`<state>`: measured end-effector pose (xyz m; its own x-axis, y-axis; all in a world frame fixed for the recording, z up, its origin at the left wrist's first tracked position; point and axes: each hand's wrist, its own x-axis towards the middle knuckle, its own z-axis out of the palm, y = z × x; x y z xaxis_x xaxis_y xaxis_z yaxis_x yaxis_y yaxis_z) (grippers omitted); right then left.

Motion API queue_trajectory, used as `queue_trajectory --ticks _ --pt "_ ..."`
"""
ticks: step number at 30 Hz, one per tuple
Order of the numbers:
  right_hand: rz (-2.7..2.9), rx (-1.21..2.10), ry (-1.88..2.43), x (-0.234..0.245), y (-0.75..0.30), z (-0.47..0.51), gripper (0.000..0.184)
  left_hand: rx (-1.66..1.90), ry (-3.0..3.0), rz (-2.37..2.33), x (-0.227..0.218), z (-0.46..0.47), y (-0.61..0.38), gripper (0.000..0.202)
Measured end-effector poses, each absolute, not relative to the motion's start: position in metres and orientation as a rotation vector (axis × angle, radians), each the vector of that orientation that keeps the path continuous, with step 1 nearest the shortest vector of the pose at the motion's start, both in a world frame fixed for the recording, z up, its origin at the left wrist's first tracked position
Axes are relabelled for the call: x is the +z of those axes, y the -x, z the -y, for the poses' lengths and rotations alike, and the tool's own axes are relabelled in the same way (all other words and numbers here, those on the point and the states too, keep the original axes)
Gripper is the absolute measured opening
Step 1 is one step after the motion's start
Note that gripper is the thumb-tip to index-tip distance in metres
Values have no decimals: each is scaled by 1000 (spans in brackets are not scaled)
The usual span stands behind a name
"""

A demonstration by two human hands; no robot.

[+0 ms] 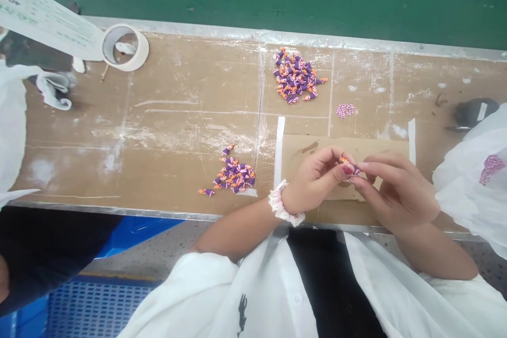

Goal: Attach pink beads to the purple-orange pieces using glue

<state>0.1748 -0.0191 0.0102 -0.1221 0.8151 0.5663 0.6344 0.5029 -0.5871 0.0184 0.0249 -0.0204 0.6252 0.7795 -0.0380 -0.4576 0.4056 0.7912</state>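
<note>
My left hand (pixel 317 177) and my right hand (pixel 396 190) meet over a taped cardboard patch (pixel 309 145) near the front edge of the bench. Both pinch one tiny orange and purple piece (pixel 345 160) between their fingertips. A white scrunchie sits on my left wrist. A pile of the same purple and orange pieces (pixel 234 174) lies left of my left hand. A bigger pile (pixel 296 76) lies farther back. A small heap of pink bits (pixel 345 111) lies beyond my hands.
A roll of masking tape (pixel 125 47) and a printed sheet (pixel 43 18) lie at the back left. White plastic bags (pixel 473 185) sit at the right and left edges. A dark object (pixel 473 112) rests at the right. Blue crates (pixel 99 306) stand below the bench.
</note>
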Motion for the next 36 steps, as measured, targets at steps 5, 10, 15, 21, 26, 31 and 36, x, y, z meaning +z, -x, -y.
queue_trajectory --ticks 5,10,15,21,26,31,36 --pt "1885 83 1187 10 -176 18 28 867 -861 -461 -22 -23 -21 25" --pt "1887 -1 1162 7 -172 14 25 877 -970 -546 -24 -22 -20 29" --pt "1896 -11 1173 6 -172 13 24 952 -1161 -561 -26 -22 -20 23" --pt "1937 -10 1230 7 -174 14 23 1021 -1395 -610 -27 -25 -18 20" --pt "1944 58 1213 9 -172 15 25 969 -1445 -620 -27 -29 -15 22" --pt "1922 85 1231 9 -171 16 28 948 -1442 -624 -27 -30 -13 22" --pt "1918 120 1225 6 -172 17 27 905 -1410 -650 -27 -29 -13 26"
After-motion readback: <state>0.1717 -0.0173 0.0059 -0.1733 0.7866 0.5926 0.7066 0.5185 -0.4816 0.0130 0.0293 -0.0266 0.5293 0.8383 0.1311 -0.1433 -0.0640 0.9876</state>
